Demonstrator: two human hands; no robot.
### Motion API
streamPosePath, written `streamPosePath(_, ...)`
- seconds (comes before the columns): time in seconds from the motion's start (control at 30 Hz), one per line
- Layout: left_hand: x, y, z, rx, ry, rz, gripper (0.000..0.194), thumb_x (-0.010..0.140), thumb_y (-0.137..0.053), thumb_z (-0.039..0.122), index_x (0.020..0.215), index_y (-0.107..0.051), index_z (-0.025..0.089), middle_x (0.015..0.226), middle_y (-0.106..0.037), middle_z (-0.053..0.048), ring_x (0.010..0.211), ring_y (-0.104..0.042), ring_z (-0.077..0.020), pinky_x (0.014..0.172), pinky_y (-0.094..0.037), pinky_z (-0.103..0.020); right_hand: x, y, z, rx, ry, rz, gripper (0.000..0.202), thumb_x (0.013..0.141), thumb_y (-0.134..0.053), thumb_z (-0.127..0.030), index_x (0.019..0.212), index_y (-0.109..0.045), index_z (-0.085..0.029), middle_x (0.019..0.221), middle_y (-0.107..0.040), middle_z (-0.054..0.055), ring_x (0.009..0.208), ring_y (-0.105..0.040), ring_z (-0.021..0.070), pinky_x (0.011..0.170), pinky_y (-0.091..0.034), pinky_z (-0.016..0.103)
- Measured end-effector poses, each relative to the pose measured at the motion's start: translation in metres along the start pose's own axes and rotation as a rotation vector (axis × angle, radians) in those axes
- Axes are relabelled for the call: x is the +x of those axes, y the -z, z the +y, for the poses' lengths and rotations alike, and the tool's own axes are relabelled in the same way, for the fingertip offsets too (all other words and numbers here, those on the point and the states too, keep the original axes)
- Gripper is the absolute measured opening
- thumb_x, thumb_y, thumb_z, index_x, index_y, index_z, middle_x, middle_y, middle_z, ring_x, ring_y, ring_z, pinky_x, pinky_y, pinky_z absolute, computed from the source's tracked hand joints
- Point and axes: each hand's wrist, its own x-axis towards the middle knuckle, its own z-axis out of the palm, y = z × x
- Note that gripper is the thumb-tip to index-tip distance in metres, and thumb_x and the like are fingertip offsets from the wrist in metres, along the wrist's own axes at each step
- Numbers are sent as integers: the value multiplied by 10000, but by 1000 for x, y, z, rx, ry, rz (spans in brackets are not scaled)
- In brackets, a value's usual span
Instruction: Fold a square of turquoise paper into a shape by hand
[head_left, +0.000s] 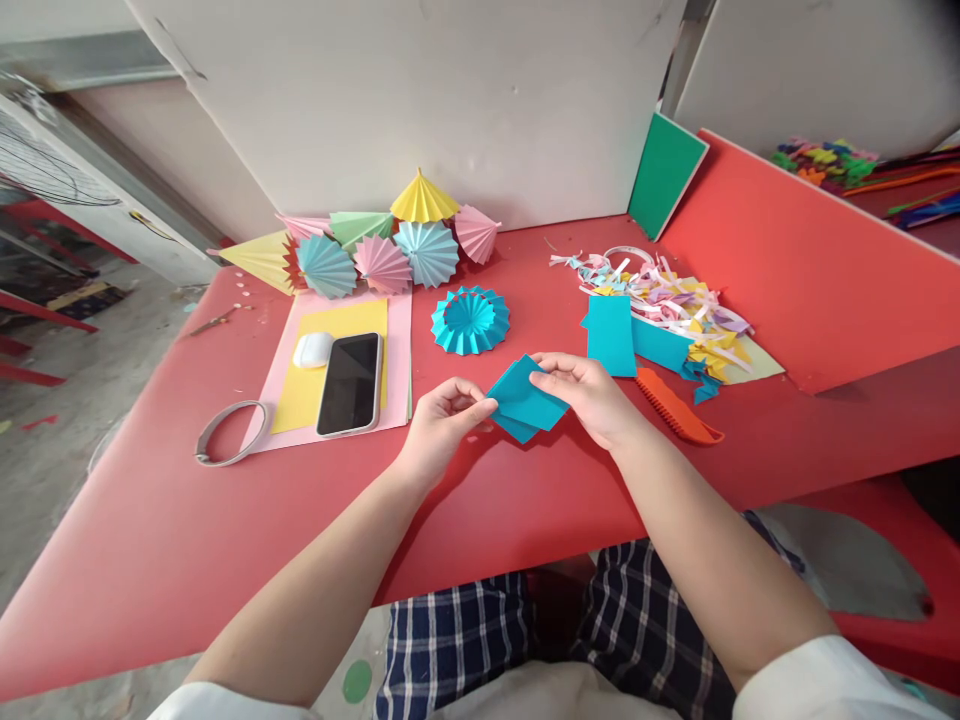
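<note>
Two overlapping pieces of blue paper point(529, 396) are held above the red table, one edge offset from the other. My left hand point(450, 425) pinches their left corner between thumb and fingers. On the upper right side, my right hand point(581, 395) grips them, thumb on top and fingers behind. Just beyond the hands lies a pleated blue paper ring point(471, 320). To the right of it are more flat blue paper pieces point(611, 335), beside an orange utility knife point(679, 408).
Folded paper umbrellas point(427, 253) line the back. At left, a phone point(350, 383), white earbud case point(313, 350) and paper sheets point(285, 425) lie near a grey looped band point(231, 432). Paper scraps point(667, 295) pile at right before a red board point(810, 270) and green board point(664, 175).
</note>
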Motion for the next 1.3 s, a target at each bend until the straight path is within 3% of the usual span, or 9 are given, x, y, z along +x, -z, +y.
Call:
streamPosePath(0.1,1,1,0,-3,-10,25,235,704,-711,304,684,-520,169,582,-577,41,567,-572,-81,557,-455,-196,-2,0,-1,18,-73,-88,228,720,-654,-426,773,-636,-204,764,-635,-1,725,-579,135,700,-464,288)
streamPosePath(0.2,2,1,1,-10,-4,67,252,683,-723,312,683,-514,171,585,-578,44,563,-577,-87,573,-473,-212,-2,1,-2,-13,-74,-130,240,689,-682,-403,796,-625,-196,780,-651,1,723,-590,141,689,-473,295)
streamPosePath(0.43,1,0,1,11,16,112,278,666,-734,320,689,-499,173,608,-555,54,570,-583,-87,589,-481,-222,3,2,5,-53,-1,48,262,660,-708,-372,844,-620,-207,812,-645,6,716,-576,137,698,-478,304)
streamPosePath(0.53,0,-2,0,48,25,56,276,680,-726,306,694,-484,173,602,-539,62,557,-574,-79,567,-464,-211,3,1,4,5,58,99,298,683,-696,-345,943,-604,-232,863,-639,3,747,-583,133,702,-484,290)
streamPosePath(0.67,-1,-6,-2,74,64,-51,248,708,-704,291,753,-486,181,644,-601,41,669,-637,-120,618,-476,-229,-1,-3,-3,86,79,120,452,714,-667,-320,1135,-510,-275,751,-617,-24,707,-584,135,647,-493,280)
streamPosePath(0.77,-2,-7,-2,42,78,-64,264,729,-683,299,845,-467,202,722,-665,11,819,-671,-185,663,-493,-265,-3,-5,-4,42,112,172,469,726,-655,-312,1164,-489,-282,727,-601,-30,665,-560,127,626,-482,277)
streamPosePath(0.9,-3,-7,-2,58,42,-79,277,748,-665,282,912,-450,220,744,-668,17,761,-666,-154,629,-481,-235,-3,-5,-1,-39,177,188,418,761,-622,-323,1155,-485,-294,767,-618,-16,669,-567,131,619,-481,275)
streamPosePath(1.07,-5,-8,-1,47,-15,-44,468,719,-680,267,1094,-400,265,825,-656,20,630,-633,-116,519,-460,-199,-5,-7,0,-172,211,135,397,779,-605,-329,1158,-492,-288,781,-633,-6,672,-586,141,627,-495,288)
streamPosePath(1.3,-7,-10,5,82,-77,-5,800,730,-647,208,1384,-198,312,715,-622,42,618,-653,-134,549,-505,-223,-7,-9,-1,-303,337,245,417,749,-650,-376,1139,-546,-272,999,-642,45,876,-610,185,718,-514,310)
